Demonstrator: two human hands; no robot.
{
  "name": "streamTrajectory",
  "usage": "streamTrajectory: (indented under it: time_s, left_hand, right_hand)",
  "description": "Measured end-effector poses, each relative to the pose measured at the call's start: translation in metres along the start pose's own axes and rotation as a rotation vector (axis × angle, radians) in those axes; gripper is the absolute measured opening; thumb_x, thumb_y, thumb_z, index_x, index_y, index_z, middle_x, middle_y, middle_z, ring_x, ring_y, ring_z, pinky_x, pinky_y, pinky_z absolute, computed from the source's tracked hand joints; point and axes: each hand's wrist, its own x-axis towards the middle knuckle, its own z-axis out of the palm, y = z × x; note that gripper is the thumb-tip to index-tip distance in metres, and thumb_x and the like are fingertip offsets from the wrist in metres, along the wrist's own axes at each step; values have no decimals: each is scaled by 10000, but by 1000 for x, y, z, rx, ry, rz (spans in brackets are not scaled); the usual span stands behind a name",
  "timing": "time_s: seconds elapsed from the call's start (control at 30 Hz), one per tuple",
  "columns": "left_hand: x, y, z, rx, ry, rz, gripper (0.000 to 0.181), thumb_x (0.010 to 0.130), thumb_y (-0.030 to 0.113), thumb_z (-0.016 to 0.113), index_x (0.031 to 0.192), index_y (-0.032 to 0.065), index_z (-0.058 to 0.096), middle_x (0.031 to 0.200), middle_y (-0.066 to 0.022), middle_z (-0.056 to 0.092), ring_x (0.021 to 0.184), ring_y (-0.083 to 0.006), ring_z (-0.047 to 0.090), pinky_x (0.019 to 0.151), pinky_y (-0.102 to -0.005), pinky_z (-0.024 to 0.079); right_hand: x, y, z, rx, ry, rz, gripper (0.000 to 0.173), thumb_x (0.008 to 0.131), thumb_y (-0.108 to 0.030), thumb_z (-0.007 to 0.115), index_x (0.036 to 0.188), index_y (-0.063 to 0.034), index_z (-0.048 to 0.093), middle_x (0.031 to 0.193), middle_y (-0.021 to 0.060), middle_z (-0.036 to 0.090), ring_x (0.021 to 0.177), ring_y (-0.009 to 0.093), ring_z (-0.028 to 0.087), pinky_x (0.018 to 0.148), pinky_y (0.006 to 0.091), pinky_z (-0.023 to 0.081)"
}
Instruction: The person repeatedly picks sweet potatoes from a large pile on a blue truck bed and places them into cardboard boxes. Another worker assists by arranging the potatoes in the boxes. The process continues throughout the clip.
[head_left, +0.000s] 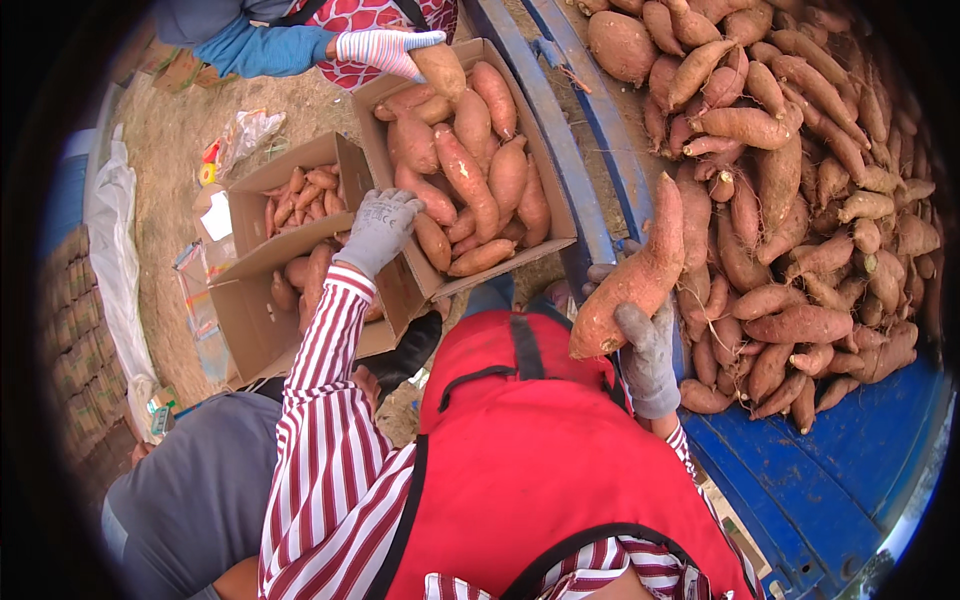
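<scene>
My right hand (648, 364), in a grey work glove, grips a large, bent sweet potato (634, 277) with its narrow end pointing up. My left hand (385, 225) wears a similar glove. Its curled fingers are at the near left wall of a large cardboard box (495, 259); whether they clasp it or only rest there is hidden. Big sweet potatoes (466, 176) fill that box. Left of it, a smaller box (356, 157) holds small sweet potatoes (306, 196). Partly behind my left forearm is another open box (247, 315) with a few medium ones (298, 271).
A heap of sweet potatoes (795, 187) lies on a blue metal truck bed (832, 442) at right, with blue rails (574, 142) beside the boxes. Another person's striped-gloved hand (382, 49) holds a sweet potato (440, 71). A person in grey (202, 480) is close at lower left.
</scene>
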Motion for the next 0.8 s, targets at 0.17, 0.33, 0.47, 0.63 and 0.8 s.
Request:
streamTrajectory:
  time_s: [0.17,0.33,0.47,0.63,0.8]
  left_hand:
    - [-13,20,8,-232,134,-99,278,838,109,621,1113,106,662,1099,-94,659,1035,-302,600,909,-445,426]
    - [-54,58,22,-403,155,-154,252,827,124,629,1073,85,667,1036,-104,668,1003,-301,611,879,-435,436]
    - [-69,77,31,-466,150,-155,248,831,140,629,1070,85,667,1026,-105,665,984,-296,613,877,-432,438]
    - [-45,90,17,-423,146,-28,192,861,120,622,1042,85,677,987,-104,684,922,-303,631,819,-419,455]
    - [-6,99,-9,-500,169,131,220,848,135,626,1057,79,666,957,-104,667,931,-299,621,826,-438,457]
  right_hand:
    - [64,42,35,-175,-72,-20,800,812,-270,763,1439,31,370,1286,167,562,1184,238,562,1020,356,454]
    - [107,99,74,-609,-204,-138,793,772,-341,796,1408,-24,444,1283,213,591,1195,323,585,1014,393,458]
    - [128,121,75,-772,-45,-144,796,769,-352,784,1418,-46,439,1295,221,588,1207,356,581,1018,407,457]
    - [159,191,3,-1377,106,-308,795,807,-315,698,1457,-7,361,1440,225,453,1287,386,481,1059,482,394]
    - [114,165,21,-1242,-61,-286,680,839,-285,665,1426,-57,410,1438,227,435,1299,400,462,1069,523,372]
